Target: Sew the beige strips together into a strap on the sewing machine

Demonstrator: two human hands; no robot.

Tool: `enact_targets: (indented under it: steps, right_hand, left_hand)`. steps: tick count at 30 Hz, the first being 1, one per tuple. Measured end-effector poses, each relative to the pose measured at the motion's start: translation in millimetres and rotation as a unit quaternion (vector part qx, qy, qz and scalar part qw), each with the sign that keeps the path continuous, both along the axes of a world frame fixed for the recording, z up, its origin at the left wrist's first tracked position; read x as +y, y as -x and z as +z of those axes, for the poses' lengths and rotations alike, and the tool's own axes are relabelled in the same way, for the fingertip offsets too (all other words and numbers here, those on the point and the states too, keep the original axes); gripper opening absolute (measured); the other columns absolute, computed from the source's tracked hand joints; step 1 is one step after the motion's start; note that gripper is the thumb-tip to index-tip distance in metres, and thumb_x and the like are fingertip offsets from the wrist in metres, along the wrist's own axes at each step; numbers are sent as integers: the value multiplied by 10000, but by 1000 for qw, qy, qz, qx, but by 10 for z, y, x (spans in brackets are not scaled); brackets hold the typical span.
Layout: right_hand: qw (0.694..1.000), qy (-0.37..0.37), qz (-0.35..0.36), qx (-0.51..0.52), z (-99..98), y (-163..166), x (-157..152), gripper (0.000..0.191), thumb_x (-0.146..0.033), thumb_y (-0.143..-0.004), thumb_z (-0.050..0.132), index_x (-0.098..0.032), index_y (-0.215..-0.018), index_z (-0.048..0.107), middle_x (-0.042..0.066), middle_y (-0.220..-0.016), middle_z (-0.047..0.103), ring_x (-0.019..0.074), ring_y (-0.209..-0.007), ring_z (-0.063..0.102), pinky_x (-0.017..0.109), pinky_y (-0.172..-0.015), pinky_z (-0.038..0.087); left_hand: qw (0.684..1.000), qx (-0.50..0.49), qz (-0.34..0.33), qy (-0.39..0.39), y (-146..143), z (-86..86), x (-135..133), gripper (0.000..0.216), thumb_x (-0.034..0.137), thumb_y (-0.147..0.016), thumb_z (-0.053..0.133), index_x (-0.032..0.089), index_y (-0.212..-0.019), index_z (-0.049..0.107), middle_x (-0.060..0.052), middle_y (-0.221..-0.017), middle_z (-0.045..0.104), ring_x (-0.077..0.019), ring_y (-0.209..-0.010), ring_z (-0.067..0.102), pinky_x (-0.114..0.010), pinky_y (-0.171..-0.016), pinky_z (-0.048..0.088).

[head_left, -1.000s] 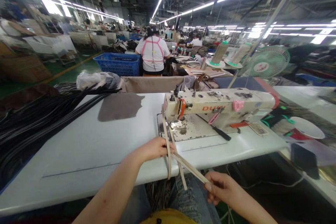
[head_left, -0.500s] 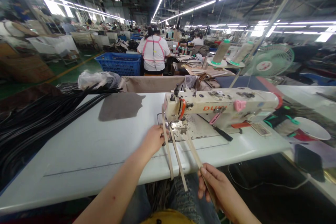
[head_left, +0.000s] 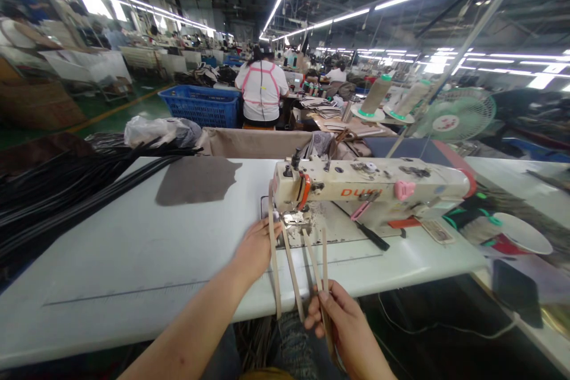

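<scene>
Several narrow beige straps hang around the front of a sewing machine (head_left: pixel 369 187). My left hand (head_left: pixel 256 249) rests on the table left of the needle area, fingers together and fingertips at the upper end of a strap (head_left: pixel 293 273) by the presser foot (head_left: pixel 294 219). Another strap (head_left: pixel 273 261) passes in front of those fingers and drops over the table edge, partly hiding the grip. At the front edge, my right hand (head_left: pixel 333 314) is closed around beige straps (head_left: pixel 314 258), whose two free lengths spread apart toward the machine.
A dark-handled tool (head_left: pixel 373 236) lies by the machine base. A grey-brown material piece (head_left: pixel 198 181) is flat on the white table (head_left: pixel 146 249). Black strips (head_left: pixel 57 202) are heaped at left. Behind stand a blue crate (head_left: pixel 200 105), a seated person (head_left: pixel 262 89) and a fan (head_left: pixel 463 114).
My right hand has moved left, and the straps in it now spread into two lengths. The left hand's fingers look flatter beside the presser foot. The view has shifted slightly.
</scene>
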State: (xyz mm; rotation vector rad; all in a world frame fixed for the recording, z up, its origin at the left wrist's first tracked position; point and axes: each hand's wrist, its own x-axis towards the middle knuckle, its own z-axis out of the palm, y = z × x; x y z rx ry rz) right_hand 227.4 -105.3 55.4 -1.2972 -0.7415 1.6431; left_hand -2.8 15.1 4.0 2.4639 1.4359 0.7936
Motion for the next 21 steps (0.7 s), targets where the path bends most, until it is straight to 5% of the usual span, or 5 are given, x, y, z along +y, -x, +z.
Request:
enact_targets:
  steps: [7,14,21]
  right_hand:
    - [1000,16,-1,2,40,92,62,428,-551,-727,865,-198,-878,676,-22,-674,663,151,-570,677,199,-443,414]
    - [1000,17,-8,8,93,182,88,710,-512,-736,864,-216,-1311,572,-61,-634,642,149,-512,637,220,-436,409]
    - [1000,20,0,10,67,251,116,816,-514,-709,879,-176,-1362,524,-57,-640,653,143,-520,629,211,-439,404]
  left_hand:
    - [1000,-16,20,-11,-58,53,-36,337,252,-1030,562,185,-1330,698,-116,-1384,703,-298,-1346,609,-521,-1199,442]
    - [999,-33,31,17,-75,102,-38,306,303,-1043,577,191,-1296,710,-104,-1378,709,-294,-1356,599,-512,-1204,425]
    - [998,-57,34,19,-89,98,-41,297,312,-1043,571,208,-1281,715,-103,-1355,723,-283,-1338,613,-488,-1191,433]
